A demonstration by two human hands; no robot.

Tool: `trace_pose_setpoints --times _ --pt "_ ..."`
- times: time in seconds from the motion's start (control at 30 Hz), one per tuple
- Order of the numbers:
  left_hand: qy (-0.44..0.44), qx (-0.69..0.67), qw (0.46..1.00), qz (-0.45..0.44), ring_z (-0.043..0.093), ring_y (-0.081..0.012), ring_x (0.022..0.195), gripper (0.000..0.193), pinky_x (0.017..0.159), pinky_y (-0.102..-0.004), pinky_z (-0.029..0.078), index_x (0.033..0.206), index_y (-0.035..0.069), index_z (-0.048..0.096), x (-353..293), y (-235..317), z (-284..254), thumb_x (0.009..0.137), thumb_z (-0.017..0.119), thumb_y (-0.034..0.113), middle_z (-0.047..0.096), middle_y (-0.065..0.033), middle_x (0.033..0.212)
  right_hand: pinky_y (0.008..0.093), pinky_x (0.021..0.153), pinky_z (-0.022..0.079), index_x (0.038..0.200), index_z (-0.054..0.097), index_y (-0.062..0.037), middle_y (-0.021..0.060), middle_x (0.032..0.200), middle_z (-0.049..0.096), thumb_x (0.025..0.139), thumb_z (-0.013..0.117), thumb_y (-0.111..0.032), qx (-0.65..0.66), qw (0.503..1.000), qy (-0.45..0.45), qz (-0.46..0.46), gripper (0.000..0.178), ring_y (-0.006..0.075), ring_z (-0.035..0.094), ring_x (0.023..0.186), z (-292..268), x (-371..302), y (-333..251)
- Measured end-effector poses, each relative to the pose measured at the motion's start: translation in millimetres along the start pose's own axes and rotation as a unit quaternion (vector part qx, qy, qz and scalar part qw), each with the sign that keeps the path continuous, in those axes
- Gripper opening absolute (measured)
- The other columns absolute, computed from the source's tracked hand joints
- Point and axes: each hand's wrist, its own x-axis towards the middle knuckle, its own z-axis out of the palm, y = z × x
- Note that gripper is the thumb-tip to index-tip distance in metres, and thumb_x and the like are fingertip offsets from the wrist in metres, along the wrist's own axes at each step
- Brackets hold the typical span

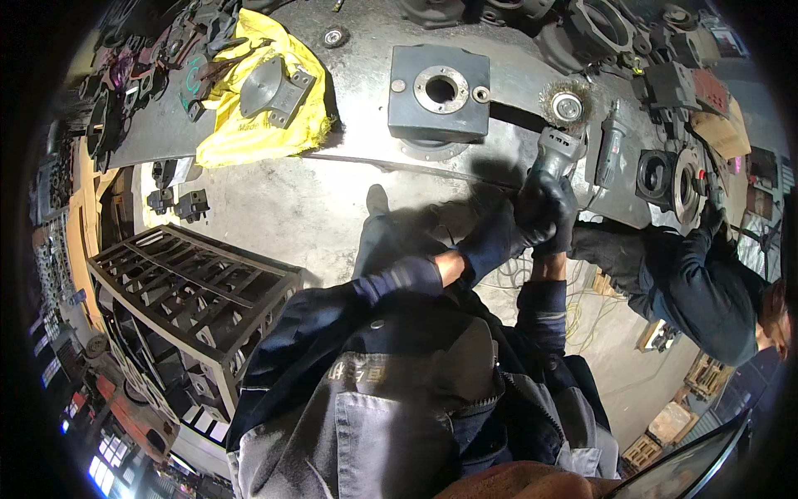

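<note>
Both my hands wear dark gloves. My right hand [550, 208] grips the body of a grey angle grinder [559, 150], whose round wire cup brush [567, 106] points up over the steel workbench [349, 191]. Just to its left, my left hand [496, 237] is closed around the rear end of the same grinder. A grey metal block [416, 112] with a round bored hole lies on the bench to the left of the brush.
A second grinder [611, 145] lies right of the brush. Another person [706, 283] in dark clothes reaches to a round flange [686, 183] at right. A yellow cloth [241, 137] bears a cast housing. A black metal rack [199, 283] stands at left.
</note>
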Motion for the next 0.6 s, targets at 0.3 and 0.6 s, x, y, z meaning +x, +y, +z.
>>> trace_pose_setpoints --times 0.3,0.6 --pt "-0.037 -0.099 0.993 0.043 0.065 -0.0167 0.110 0.056 0.096 -0.0383 0.053 0.129 -0.005 0.061 -22 17 5 0.083 0.086 0.015 0.071 -0.0131 0.117 0.0366 0.085 0.061 0.138 0.058 0.0014 0.0218 0.120 0.072 0.110 0.048 -0.050 0.192 0.966 -0.113 0.129 0.060 0.0283 0.073 0.097 11 -29 -67" --pt "-0.035 -0.164 0.986 0.011 0.062 -0.0172 0.117 0.061 0.100 -0.0389 0.053 0.135 -0.002 0.056 -27 11 22 0.080 0.082 0.000 0.068 -0.0115 0.126 0.0305 0.082 0.055 0.123 0.070 0.0025 0.0099 0.108 0.072 0.106 0.060 -0.039 -0.020 0.995 -0.102 0.002 0.046 0.0177 0.068 0.092 7 -25 -53"
